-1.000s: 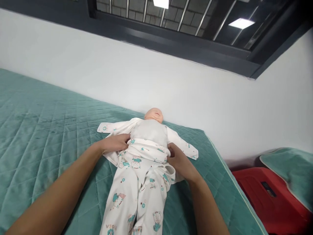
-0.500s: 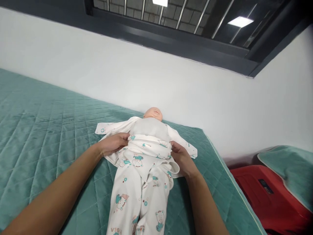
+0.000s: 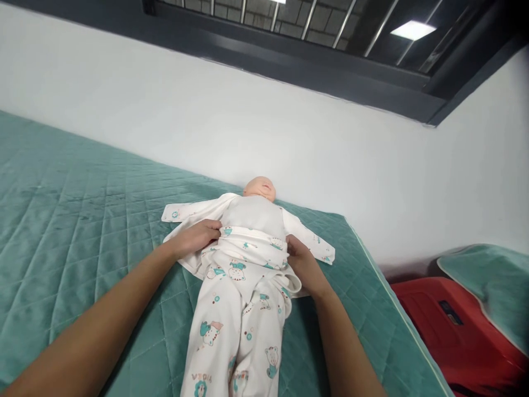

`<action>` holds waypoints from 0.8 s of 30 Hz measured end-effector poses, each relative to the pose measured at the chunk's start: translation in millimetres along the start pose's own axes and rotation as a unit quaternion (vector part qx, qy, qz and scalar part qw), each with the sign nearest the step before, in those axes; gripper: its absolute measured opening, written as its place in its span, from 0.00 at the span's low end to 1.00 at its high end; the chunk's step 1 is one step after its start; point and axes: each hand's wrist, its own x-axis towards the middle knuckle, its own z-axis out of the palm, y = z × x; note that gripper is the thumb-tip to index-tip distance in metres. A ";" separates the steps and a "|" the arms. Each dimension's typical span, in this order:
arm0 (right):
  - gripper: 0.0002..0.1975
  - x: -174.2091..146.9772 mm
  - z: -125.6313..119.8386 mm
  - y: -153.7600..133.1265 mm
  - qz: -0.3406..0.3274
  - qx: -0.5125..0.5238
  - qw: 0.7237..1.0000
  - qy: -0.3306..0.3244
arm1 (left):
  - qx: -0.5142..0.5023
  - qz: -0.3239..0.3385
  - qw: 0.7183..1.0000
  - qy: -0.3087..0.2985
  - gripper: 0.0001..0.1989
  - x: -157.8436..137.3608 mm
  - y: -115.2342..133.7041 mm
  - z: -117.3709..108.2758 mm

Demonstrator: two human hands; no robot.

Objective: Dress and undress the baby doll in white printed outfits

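Note:
A baby doll lies on its back, its head toward the wall. White baby pants with teal and brown animal prints cover its legs and reach up over its belly, bunched at the waist. A matching white baby top is spread open beneath it, sleeves out to both sides, leaving a pale grey chest bare. My left hand pinches the waistband at the left edge, fingertips partly hidden by cloth. At the opposite side my right hand grips the waistband, its fingers partly tucked behind the fabric.
Green quilted bedding lies under the doll, its edge running down the right. Beyond that edge is a red hard-shell case with green cloth over part of it. A white wall and a dark-framed barred window stand behind.
The view has shifted slightly. Both hands keep hold of the pants' waistband, which sits only marginally higher in the picture, with little visible change around the doll.

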 end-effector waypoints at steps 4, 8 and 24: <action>0.03 0.5 4.4 -0.9 -0.004 -0.076 0.997 0.030 | -0.019 0.015 0.999 0.027 0.13 2.4 3.4 6.2; 0.02 -0.7 6.6 -6.2 -0.003 -0.122 0.992 0.041 | 0.000 -0.024 0.999 0.043 0.12 0.7 6.4 8.7; 0.06 1.6 9.5 -8.6 -0.012 -0.113 0.969 0.218 | -0.145 0.031 0.971 0.189 0.03 -8.9 13.5 10.0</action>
